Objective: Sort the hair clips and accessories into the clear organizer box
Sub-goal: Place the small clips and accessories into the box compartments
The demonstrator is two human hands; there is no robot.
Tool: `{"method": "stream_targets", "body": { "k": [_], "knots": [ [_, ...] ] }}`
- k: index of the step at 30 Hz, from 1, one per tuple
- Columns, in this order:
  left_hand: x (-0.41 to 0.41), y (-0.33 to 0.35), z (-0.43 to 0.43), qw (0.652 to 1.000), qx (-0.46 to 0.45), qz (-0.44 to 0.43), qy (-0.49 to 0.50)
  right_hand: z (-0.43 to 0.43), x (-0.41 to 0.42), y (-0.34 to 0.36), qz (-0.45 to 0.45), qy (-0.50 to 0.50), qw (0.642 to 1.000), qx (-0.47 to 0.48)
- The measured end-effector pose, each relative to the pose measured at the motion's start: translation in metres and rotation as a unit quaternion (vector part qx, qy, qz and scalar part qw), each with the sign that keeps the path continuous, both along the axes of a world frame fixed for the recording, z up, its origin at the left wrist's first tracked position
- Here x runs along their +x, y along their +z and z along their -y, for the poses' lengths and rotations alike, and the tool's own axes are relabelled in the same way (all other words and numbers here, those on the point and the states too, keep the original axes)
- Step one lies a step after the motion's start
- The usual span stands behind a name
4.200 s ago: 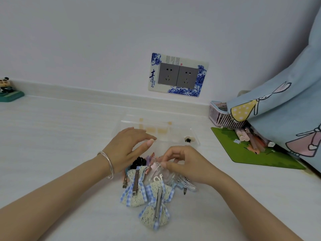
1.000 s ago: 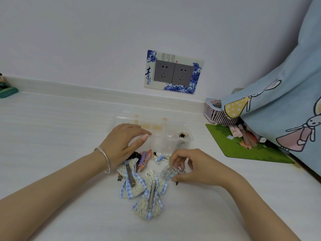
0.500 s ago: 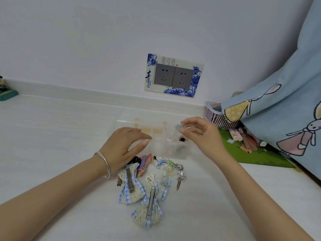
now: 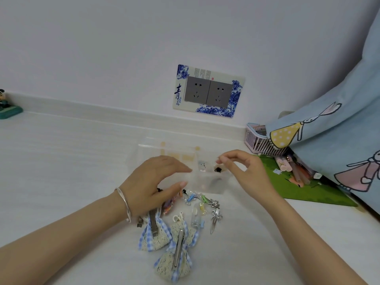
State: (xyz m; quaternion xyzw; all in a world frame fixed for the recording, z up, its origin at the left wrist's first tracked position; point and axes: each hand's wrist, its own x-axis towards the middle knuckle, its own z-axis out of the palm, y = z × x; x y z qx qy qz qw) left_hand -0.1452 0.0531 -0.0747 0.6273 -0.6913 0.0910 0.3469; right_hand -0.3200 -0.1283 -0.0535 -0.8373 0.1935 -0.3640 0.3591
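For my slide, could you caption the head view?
Right hand over clear plastic organizer box; left hand above loose hair clips.

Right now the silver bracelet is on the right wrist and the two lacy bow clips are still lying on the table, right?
Not quite. The head view shows the silver bracelet on the left wrist, not the right. The two lacy bow clips are lying on the table, outside the clear organizer box.

A home, likely a bedroom corner.
A cartoon-rabbit print fabric (image 4: 329, 145), a decorated wall socket (image 4: 208, 91), a pink basket (image 4: 260, 144) and a small figurine (image 4: 7, 105) surround the white surface (image 4: 61, 161).
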Motion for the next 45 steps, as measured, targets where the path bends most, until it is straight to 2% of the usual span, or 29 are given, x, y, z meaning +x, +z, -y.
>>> {"method": "stream_targets", "body": {
  "k": [3, 6, 8, 14, 17, 21, 23, 29, 33, 37, 40, 42, 45],
  "knots": [
    [-0.018, 0.001, 0.001, 0.997, 0.074, -0.011, -0.022, -0.001, -0.008, 0.002, 0.024, 0.006, 1.0, 0.003],
    [-0.03, -0.001, 0.007, 0.982, 0.191, -0.003, 0.001, -0.003, -0.01, 0.005, 0.035, 0.012, 0.999, 0.002],
    [-0.034, -0.001, 0.01, 0.974, 0.228, -0.008, 0.006, -0.005, -0.011, 0.005, 0.039, 0.018, 0.999, 0.003],
    [-0.04, 0.002, 0.012, 0.968, 0.245, -0.047, -0.004, -0.006, -0.011, 0.0, 0.041, 0.024, 0.999, 0.005],
    [-0.043, 0.003, 0.014, 0.963, 0.241, -0.112, -0.038, -0.007, -0.01, -0.003, 0.033, 0.027, 0.999, 0.006],
    [-0.036, 0.004, 0.014, 0.939, 0.261, -0.205, -0.092, -0.005, -0.008, -0.008, 0.025, 0.025, 0.999, 0.012],
    [-0.029, 0.006, 0.011, 0.932, 0.28, -0.205, -0.104, -0.004, -0.008, -0.01, 0.014, 0.023, 1.0, 0.009],
    [-0.028, 0.01, 0.014, 0.928, 0.331, -0.124, -0.118, -0.002, -0.007, -0.012, 0.01, 0.02, 1.0, 0.006],
    [-0.028, 0.009, 0.018, 0.937, 0.292, -0.152, -0.12, 0.0, -0.008, -0.011, 0.032, 0.012, 0.999, 0.004],
    [-0.023, 0.027, 0.029, 0.964, 0.128, -0.211, -0.098, 0.002, -0.008, -0.009, 0.07, -0.011, 0.997, 0.008],
    [-0.018, 0.043, 0.045, 0.968, 0.051, -0.241, -0.05, 0.003, -0.008, -0.009, 0.086, -0.023, 0.996, 0.021],
    [-0.012, 0.049, 0.054, 0.972, 0.028, -0.233, -0.006, 0.004, -0.009, -0.009, 0.095, -0.028, 0.995, 0.026],
    [-0.004, 0.046, 0.066, 0.984, 0.026, -0.172, 0.047, 0.006, -0.009, -0.008, 0.105, -0.032, 0.994, 0.026]
  ]
}}
